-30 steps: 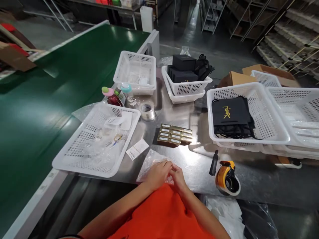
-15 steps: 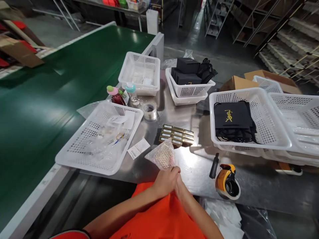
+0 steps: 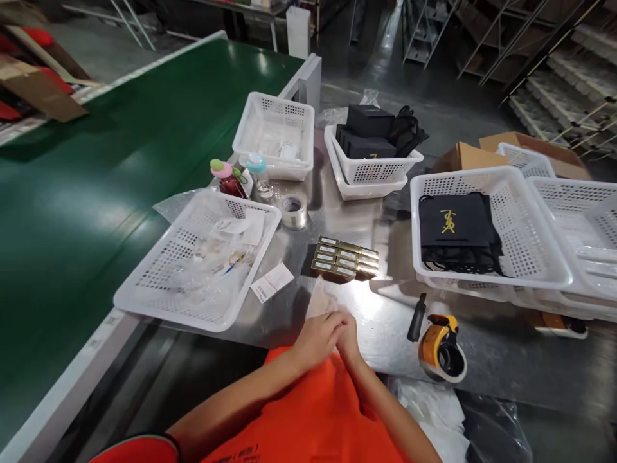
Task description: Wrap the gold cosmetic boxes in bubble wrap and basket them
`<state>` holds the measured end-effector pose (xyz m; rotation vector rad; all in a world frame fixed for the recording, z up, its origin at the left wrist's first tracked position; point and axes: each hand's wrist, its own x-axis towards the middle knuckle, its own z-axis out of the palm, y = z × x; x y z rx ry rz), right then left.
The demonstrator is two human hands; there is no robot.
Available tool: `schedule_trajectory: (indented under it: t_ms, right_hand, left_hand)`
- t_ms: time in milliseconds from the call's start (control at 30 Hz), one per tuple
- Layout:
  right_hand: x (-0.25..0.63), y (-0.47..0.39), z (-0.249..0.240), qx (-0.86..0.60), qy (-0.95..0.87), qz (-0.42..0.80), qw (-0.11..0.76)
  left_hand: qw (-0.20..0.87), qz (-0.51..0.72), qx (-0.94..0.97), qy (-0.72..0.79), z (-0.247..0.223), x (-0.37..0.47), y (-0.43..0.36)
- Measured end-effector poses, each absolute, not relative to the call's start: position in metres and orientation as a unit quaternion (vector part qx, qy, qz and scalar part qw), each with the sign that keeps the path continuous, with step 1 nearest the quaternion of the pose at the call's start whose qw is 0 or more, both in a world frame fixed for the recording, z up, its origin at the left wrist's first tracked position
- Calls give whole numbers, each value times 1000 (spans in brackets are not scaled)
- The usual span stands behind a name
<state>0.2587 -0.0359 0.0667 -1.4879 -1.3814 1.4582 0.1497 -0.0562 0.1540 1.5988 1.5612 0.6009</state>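
Close to my body, both hands meet over the near edge of the metal table. A pale bubble-wrap bag (image 3: 320, 302) sticks out beyond my fingers, blurred and partly covered by them. My left hand (image 3: 315, 337) is closed on the bag. My right hand (image 3: 348, 338) presses against it from the other side, fingers curled at the bag's near end. Just past the bag stands a block of small gold boxes (image 3: 344, 259) with white labels. To its left lies a white printed card (image 3: 272, 281).
A white basket of plastic bags (image 3: 144, 292) stands left, beside the green conveyor (image 3: 72, 193). Tape roll (image 3: 294, 212) and bottles stand behind. At right are a black-handled tool (image 3: 416, 318), an orange tape dispenser (image 3: 442, 350) and a basket of black bags (image 3: 535, 257).
The bubble-wrap bag has turned and shows less of itself, more covered by my hands. My hands stay together at nearly the same place. The view has shifted slightly.
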Motion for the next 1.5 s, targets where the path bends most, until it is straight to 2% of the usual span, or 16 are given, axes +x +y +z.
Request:
schedule_trajectory:
  t_ms: [167, 267, 400, 533, 667, 767, 867, 900, 933, 1033, 1100, 1167, 1233, 1333, 1400, 1500]
  right_hand:
    - [270, -41, 91, -574, -478, 582, 322]
    - [274, -40, 105, -530, -463, 638, 313]
    - [273, -40, 108, -481, -428, 689, 333]
    - [273, -40, 107, -489, -302, 724, 382]
    - [269, -33, 122, -490, -312, 729, 362]
    - [265, -24, 132, -503, -375, 692, 357]
    - [262, -15, 136, -532, -304, 697, 373]
    - [261, -14, 137, -530, -267, 711, 378]
    - [259, -12, 139, -524, -233, 725, 382]
    - [254, -12, 144, -508, -169, 745, 399]
    - [257, -12, 145, -510, -175, 749, 386]
    - [271, -9, 142, -527, -236, 740, 344]
    - [293, -2, 135, -567, -303, 693, 327]
    - [324, 13, 120, -634, -322, 569, 413]
    - [329, 19, 114, -631, -367, 529, 433]
    - [306, 15, 115, -559, -505, 571, 326]
  left_hand:
    - [440, 371, 421, 701, 144, 114, -50]
    - [498, 422, 332, 681, 144, 111, -50]
    - [590, 420, 357, 590, 160, 133, -43]
    - [656, 340, 454, 498, 182, 144, -33]
    - [557, 339, 531, 541, 195, 139, -52]
    - [390, 458, 519, 607, 192, 128, -75]
    - [220, 581, 405, 671, 178, 103, -82]
    - [229, 594, 351, 687, 171, 95, -79]
    - [287, 594, 295, 691, 164, 87, -75]
    - [602, 532, 110, 585, 143, 75, -65]
    - [716, 494, -8, 493, 132, 76, -63]
    - [727, 505, -73, 460, 126, 80, -65]
    - [708, 534, -54, 459, 125, 82, -68]
    - [688, 552, 35, 470, 127, 81, -70]
    - [674, 547, 84, 489, 129, 79, -67]
    - [664, 510, 161, 522, 133, 80, -60]
